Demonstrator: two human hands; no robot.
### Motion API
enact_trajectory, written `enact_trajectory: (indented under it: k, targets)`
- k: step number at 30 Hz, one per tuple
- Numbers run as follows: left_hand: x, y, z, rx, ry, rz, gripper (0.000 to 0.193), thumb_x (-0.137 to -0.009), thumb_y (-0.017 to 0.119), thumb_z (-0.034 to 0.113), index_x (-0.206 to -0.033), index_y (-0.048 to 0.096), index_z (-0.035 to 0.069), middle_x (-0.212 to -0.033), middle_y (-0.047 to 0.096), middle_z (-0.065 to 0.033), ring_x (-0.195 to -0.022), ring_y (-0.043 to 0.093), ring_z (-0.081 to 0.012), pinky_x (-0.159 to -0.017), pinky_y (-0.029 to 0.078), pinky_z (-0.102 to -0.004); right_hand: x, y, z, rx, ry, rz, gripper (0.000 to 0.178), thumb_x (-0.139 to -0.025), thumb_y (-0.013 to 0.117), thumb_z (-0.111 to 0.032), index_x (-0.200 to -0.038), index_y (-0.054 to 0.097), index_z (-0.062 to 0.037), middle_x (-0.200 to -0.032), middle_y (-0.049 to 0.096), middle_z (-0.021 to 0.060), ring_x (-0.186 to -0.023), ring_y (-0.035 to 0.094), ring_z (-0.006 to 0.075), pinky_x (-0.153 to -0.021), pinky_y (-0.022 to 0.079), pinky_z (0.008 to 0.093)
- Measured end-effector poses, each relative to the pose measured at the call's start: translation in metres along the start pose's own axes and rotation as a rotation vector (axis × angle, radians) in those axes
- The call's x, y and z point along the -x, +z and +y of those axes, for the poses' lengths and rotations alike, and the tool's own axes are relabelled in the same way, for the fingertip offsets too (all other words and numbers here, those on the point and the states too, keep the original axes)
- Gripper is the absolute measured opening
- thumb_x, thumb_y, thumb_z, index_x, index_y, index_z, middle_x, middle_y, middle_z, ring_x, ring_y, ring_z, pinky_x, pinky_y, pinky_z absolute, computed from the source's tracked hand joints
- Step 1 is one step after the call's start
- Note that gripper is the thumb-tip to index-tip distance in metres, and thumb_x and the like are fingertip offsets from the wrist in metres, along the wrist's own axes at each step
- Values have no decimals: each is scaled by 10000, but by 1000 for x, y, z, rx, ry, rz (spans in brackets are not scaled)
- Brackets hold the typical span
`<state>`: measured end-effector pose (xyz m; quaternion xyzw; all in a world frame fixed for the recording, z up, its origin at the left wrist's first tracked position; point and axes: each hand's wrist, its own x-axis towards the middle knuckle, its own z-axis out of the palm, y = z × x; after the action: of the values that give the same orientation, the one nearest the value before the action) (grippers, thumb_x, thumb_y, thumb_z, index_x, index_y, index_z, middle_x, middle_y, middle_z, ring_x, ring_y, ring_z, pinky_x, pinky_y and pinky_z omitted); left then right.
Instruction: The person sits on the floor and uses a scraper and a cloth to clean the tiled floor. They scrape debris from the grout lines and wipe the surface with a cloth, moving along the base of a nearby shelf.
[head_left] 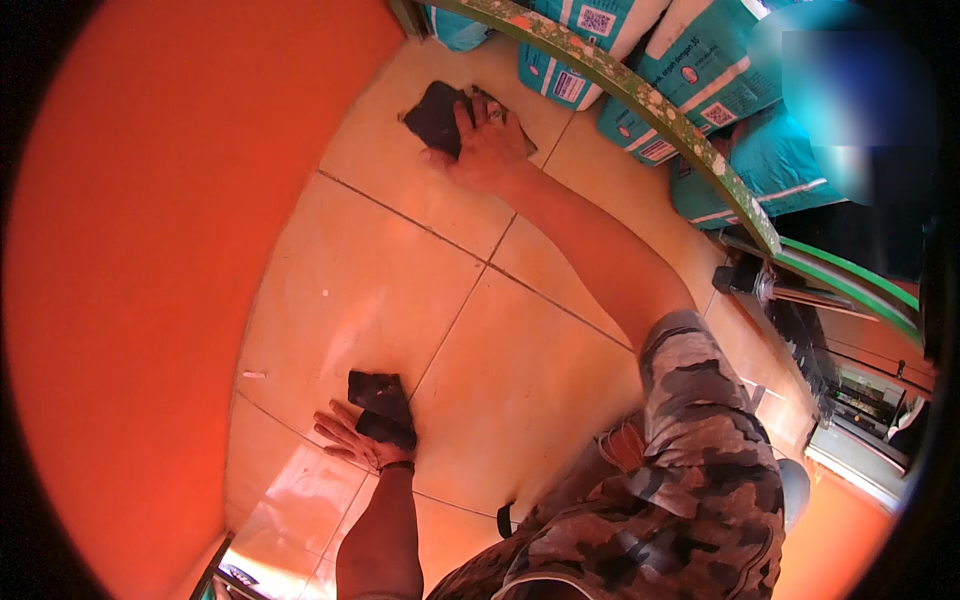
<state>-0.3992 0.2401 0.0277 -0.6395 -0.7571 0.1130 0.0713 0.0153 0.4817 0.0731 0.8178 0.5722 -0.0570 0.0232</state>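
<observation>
My right hand [488,145] reaches far forward and presses down on a black cloth [433,120] on the tiled floor. Its fingers lie over the cloth, and the thumb points out to the left. Nearer to me, my left hand [355,440] is set on the floor with its fingers spread to the left. A folded black piece [376,388], possibly cloth, lies against the thumb side of that hand and covers part of it. A dark band [397,465] circles the left wrist.
An orange wall [150,250] rises along the left. Teal and white packages [690,90] are stacked at the far right, behind a worn green shelf edge [640,90]. A small pale scrap [254,374] lies by the wall. My bent leg [575,480] is close on the right.
</observation>
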Motion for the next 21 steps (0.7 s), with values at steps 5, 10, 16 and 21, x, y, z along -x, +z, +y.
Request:
enact_trajectory:
  k: [5, 10, 16, 21]
  targets:
    - [0, 4, -3, 34, 28, -63, 829, -943, 374, 598, -1588, 97, 158, -1655, 33, -132, -1527, 5, -327, -1186, 74, -597, -48, 0, 23, -104, 241, 71, 1002, -885, 258, -796, -1531, 273, -30, -1566, 285, 243, -1451, 265, 411, -1151, 164, 566]
    - [-4, -20, 4, -102, -35, -211, 803, -957, 360, 576, -1584, 110, 142, -1654, 33, -143, -1527, 16, -325, -1189, 70, -589, -50, -10, 16, -42, 118, 90, 971, -927, 238, -743, -1451, 350, 67, -1489, 391, 285, -1415, 327, 406, -1127, 196, 567]
    - [-4, -25, 8, -87, -43, -234, 825, -946, 417, 563, -1582, 116, 131, -1651, 44, -151, -1526, 13, -330, -1193, 67, -583, -38, -9, -22, 253, 13, -40, 854, -936, 277, -717, -1245, 600, 10, -1263, 601, 225, -1207, 542, 363, -1023, 303, 555]
    - [1, -8, 1, -43, 43, -120, 834, -937, 433, 567, -1576, 137, 120, -1647, 51, -167, -1525, 22, -337, -1194, 59, -580, -27, -47, -18, 110, 131, -341, 816, -928, 326, -729, -1060, 689, -11, -1047, 669, 118, -848, 673, 264, -630, 477, 459]
